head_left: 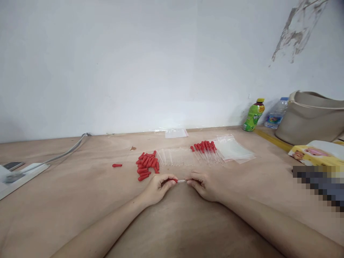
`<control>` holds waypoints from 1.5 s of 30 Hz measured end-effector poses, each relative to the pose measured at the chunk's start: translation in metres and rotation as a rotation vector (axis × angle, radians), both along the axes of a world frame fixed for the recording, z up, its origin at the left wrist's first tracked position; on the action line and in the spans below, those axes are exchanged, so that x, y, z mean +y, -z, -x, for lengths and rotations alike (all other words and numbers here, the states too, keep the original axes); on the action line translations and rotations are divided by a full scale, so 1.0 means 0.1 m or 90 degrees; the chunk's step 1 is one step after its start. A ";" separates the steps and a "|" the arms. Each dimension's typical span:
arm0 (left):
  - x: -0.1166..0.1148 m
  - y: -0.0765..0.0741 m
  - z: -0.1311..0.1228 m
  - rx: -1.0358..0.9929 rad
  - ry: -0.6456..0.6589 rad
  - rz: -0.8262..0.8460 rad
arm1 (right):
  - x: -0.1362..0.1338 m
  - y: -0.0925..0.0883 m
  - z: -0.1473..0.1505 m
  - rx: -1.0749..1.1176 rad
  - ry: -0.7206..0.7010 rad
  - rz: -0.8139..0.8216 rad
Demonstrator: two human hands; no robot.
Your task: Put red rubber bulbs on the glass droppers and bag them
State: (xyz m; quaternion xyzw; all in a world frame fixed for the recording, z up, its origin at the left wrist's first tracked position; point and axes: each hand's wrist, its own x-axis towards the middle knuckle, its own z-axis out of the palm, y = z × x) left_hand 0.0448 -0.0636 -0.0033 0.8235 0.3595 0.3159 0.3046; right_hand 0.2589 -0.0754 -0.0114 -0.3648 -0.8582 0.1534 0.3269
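My left hand (161,187) pinches a red rubber bulb (175,180), of which only the tip shows. From the bulb a thin clear glass tube (182,181) runs across to my right hand (203,184), whose fingers are closed on its other part. Beyond my left hand lies a heap of red rubber bulbs (146,163). Several bare glass tubes (176,157) lie side by side to the right of that heap. Further right, several droppers with red bulbs (205,147) lie together in a row.
Clear plastic bags (235,148) lie right of the droppers, another bag (176,133) by the wall. One single red bulb (116,165) lies left. A green bottle (253,114), a water bottle (276,114) and a beige bin (309,116) stand at right. A grey cable (67,152) crosses the left.
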 end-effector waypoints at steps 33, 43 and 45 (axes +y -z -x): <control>0.02 0.05 0.00 0.084 -0.039 -0.108 | 0.05 0.17 -0.02 -0.026 0.022 -0.158; -0.01 0.05 -0.02 0.092 -0.015 -0.132 | -0.01 0.13 0.02 -0.128 0.057 -0.166; -0.02 0.05 -0.02 0.097 -0.015 -0.141 | -0.03 0.09 0.03 -0.147 0.066 -0.163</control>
